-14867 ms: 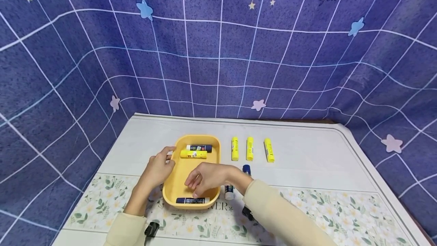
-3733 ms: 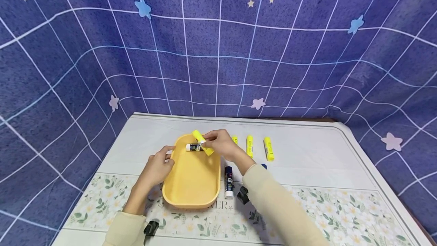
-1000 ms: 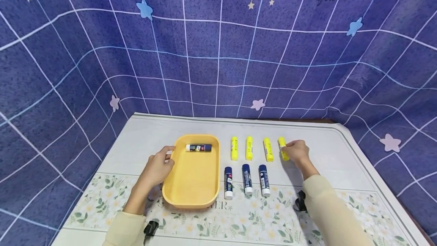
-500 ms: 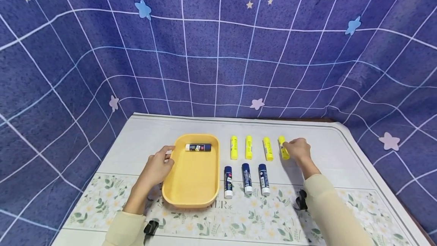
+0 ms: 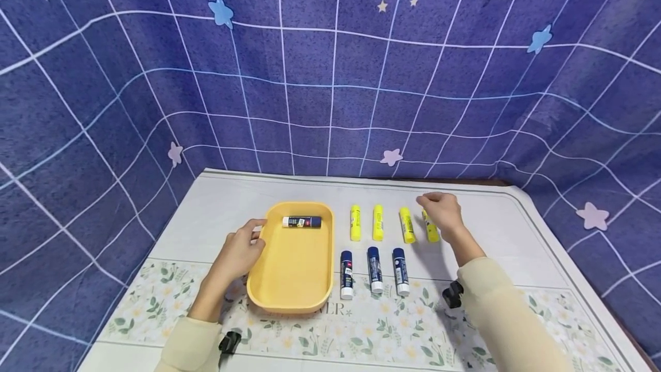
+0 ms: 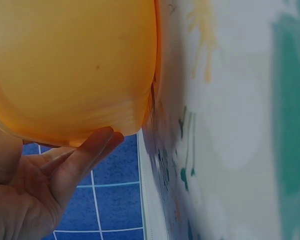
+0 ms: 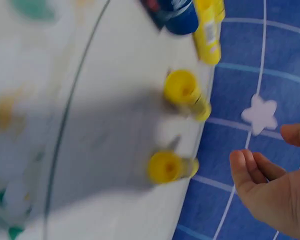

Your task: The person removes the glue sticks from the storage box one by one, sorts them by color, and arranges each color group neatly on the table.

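Observation:
My left hand (image 5: pixel 241 250) rests against the left side of the yellow plastic tray (image 5: pixel 291 280). In the left wrist view its fingers (image 6: pixel 92 150) lie along the tray's outer wall. Inside the tray, near its far end, lies one dark blue glue stick (image 5: pixel 302 221) with a white end. My right hand (image 5: pixel 442 210) hovers above the far end of the rightmost yellow glue stick (image 5: pixel 432 232), partly covering it. The right wrist view shows thumb and fingers apart, holding nothing. That yellow stick (image 7: pixel 165 167) lies on the table below the hand.
Other yellow glue sticks (image 5: pixel 378 223) extend the row to the left. Three dark blue glue sticks (image 5: pixel 374 270) with white ends lie in a nearer row, right of the tray. A white table (image 5: pixel 490 228) with a flower-printed band backs onto a blue star-patterned curtain (image 5: pixel 330 102).
Glue sticks have left the tray for the two rows, the rightmost yellow one lately. In the last half second my right hand has lifted off it. My left hand stays put.

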Demonstrator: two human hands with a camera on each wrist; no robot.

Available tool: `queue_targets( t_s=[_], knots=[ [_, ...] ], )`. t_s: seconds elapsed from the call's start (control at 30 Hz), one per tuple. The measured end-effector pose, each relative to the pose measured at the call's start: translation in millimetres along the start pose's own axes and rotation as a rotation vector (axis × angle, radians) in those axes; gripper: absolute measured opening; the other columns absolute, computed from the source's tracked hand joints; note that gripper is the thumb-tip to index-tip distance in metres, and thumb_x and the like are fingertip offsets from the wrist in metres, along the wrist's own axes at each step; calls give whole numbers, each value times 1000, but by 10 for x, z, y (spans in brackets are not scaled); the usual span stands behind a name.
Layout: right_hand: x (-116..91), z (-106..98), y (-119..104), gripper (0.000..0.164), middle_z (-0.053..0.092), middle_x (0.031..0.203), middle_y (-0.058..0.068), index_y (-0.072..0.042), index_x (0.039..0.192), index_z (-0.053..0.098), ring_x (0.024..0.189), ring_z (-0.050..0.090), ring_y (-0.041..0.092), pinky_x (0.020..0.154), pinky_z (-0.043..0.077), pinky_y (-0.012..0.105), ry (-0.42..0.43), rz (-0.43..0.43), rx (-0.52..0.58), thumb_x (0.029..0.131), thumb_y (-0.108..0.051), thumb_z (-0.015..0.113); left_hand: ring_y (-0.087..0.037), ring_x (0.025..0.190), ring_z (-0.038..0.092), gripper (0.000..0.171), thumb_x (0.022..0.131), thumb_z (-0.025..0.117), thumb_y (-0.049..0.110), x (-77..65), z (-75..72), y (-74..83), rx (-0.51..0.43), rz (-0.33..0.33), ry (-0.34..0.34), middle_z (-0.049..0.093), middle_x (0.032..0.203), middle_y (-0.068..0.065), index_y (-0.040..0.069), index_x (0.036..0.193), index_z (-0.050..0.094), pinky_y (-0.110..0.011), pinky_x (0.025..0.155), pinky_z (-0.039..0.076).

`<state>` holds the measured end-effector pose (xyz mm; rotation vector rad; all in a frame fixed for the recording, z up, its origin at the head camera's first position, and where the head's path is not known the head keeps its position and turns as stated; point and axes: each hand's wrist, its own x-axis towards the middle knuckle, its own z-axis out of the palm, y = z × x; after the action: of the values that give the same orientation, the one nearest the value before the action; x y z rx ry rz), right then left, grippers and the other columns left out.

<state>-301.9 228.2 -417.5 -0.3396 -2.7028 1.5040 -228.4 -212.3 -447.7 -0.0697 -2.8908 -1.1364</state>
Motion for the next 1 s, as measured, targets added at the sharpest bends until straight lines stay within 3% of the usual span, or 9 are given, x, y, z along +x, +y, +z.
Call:
queue_targets(
  t_s=[0.27, 0.5, 0.77, 1.0],
  knots=[
    [-57, 394, -375, 43, 62, 139, 27, 5, 140, 59, 132, 59, 39, 115, 49, 49, -115, -115, 149, 103, -16, 57, -45, 116, 70, 50, 101, 50, 7, 10, -4, -18, -2, 5, 1, 64, 133, -34, 2, 151, 48, -45, 82, 66],
    [-136, 823, -662, 42, 66, 133, 27, 5, 139, 60, 125, 64, 35, 113, 52, 44, -264, -243, 232, 100, -9, 62, -45, 115, 71, 49, 101, 51, 7, 10, -10, -23, -11, 3, 7, 65, 133, -33, 3, 150, 49, -44, 83, 66],
    [-228, 1253, -821, 43, 69, 131, 20, 0, 137, 64, 119, 68, 28, 105, 58, 35, -406, -312, 270, 95, -9, 70, -44, 115, 71, 49, 101, 51, 8, 11, -7, -23, -21, -3, -1, 65, 133, -33, 3, 150, 49, -43, 82, 66],
    [-261, 1523, -912, 40, 69, 129, 26, 1, 133, 66, 110, 71, 23, 96, 60, 29, -468, -358, 265, 94, -5, 72, -43, 116, 71, 50, 101, 52, 9, 19, -11, -23, -12, -8, 1, 66, 133, -32, 4, 150, 49, -44, 82, 66]
  ],
)
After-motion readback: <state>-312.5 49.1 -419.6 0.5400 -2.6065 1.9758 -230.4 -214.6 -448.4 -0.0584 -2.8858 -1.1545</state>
